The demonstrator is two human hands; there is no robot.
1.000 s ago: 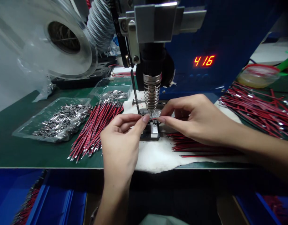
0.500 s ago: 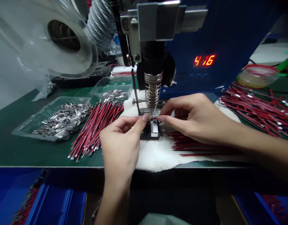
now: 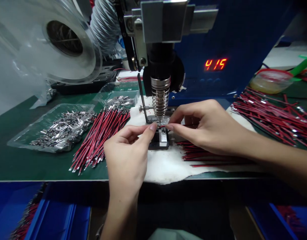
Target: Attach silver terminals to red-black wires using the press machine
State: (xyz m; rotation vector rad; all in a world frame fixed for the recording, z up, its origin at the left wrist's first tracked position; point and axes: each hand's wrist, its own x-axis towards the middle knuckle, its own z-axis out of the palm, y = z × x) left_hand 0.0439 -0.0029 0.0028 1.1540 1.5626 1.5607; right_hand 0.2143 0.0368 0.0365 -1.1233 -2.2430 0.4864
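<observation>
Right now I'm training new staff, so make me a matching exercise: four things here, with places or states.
1. Person's bare right hand
2. Silvery coiled metal spring
3. Glowing red digital display
4. Red-rimmed clear plastic tub

A. On the blue machine housing
B. Behind red-and-black wires at right
C. Pinching a thin red wire
D. Upright, directly under a black cylinder

Pairs: 1-C; 2-D; 3-A; 4-B

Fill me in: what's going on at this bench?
A person's right hand pinches a thin red wire just below a coiled spring in front of a blue machine. The left hand is at the wire's other side; what it holds is too small to make out. The display reads 415. A tray of small metal parts and a wire pile lie left of the left hand; more wires lie below the right hand.
</observation>
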